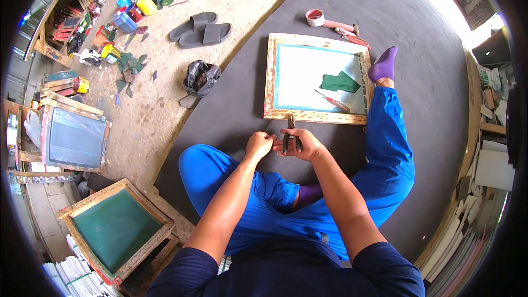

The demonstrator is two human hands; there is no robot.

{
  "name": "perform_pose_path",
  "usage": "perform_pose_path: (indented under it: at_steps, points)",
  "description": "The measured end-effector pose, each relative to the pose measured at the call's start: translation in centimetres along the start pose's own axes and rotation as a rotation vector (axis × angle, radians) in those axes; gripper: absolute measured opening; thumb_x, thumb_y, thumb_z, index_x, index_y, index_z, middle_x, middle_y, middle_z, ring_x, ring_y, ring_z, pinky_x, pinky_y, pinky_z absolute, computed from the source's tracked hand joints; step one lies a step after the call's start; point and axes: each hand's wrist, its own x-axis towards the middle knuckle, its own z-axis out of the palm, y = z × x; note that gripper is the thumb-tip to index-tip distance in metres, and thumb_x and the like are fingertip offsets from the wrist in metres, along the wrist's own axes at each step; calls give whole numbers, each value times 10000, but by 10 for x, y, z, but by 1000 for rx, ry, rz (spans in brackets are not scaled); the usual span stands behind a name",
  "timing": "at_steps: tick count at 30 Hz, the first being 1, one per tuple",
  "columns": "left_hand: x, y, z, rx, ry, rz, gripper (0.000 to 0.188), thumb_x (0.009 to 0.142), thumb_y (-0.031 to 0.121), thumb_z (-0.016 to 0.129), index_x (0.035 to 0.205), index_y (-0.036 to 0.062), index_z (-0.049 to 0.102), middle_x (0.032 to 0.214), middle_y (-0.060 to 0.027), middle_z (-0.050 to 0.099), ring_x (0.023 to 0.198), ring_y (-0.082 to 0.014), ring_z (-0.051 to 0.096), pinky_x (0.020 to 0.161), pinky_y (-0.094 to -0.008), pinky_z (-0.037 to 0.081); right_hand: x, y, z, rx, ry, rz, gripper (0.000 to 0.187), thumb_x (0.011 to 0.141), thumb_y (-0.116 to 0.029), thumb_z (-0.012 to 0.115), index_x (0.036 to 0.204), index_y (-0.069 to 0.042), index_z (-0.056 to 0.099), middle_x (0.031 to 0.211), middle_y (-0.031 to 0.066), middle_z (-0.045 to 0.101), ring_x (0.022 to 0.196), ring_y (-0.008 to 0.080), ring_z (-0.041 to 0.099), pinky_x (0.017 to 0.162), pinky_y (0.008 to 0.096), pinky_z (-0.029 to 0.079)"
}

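My right hand [306,144] is wrapped round dark-handled pliers [291,132], whose jaws point away from me and overlap the near rail of a wooden screen frame [319,116]. Close by on the left, my left hand [258,146] has its fingers pinched together; whatever they hold, if anything, is hidden. The frame lies flat on a black surface, with white mesh and a blue border inside it. On the mesh rest a green flat piece [341,82] and a thin tool with a reddish handle [335,102].
Beyond the frame lie a tape roll [315,17], a hammer [340,25] and red-handled tools [353,37]. My outstretched leg [389,148] borders its right side. Leftward are a black plastic bag [200,78], slippers [204,32] and a green screen frame [116,228].
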Motion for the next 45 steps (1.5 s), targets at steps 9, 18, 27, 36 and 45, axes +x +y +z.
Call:
perform_pose_path:
  at_steps: [9,18,27,36,45]
  points:
    - [8,-4,7,-60,73,60,391,898,382,696,809,4,746,729,-209,701,711,-313,712,672,-450,521,12,3,-10,51,21,36,325,1013,-195,529,1284,-18,537,998,205,671,823,326,684,751,490,566]
    - [10,2,5,-52,36,13,382,903,405,680,869,32,760,841,-215,733,846,-381,732,742,-476,548,31,25,6,-97,393,-76,183,878,-76,557,1019,-23,661,692,87,571,532,210,537,485,402,460]
    - [22,-20,15,-299,128,124,317,955,299,688,829,13,739,668,-53,678,590,-113,588,542,-321,436,59,53,22,-579,878,-374,166,863,-85,542,907,36,648,646,142,615,462,230,574,393,407,434]
    - [0,4,-7,-791,-187,-72,323,971,394,667,1006,84,751,873,-7,720,666,-110,622,578,-272,472,17,70,7,-1069,545,-270,326,884,-205,609,1093,39,662,1012,288,690,986,399,665,832,476,519]
    - [7,-7,-1,-719,-212,-50,266,921,343,750,944,78,740,819,12,693,665,-85,595,587,-262,481,-7,50,-15,-819,75,18,354,959,-267,692,1162,4,588,1005,114,671,875,204,702,562,354,541]
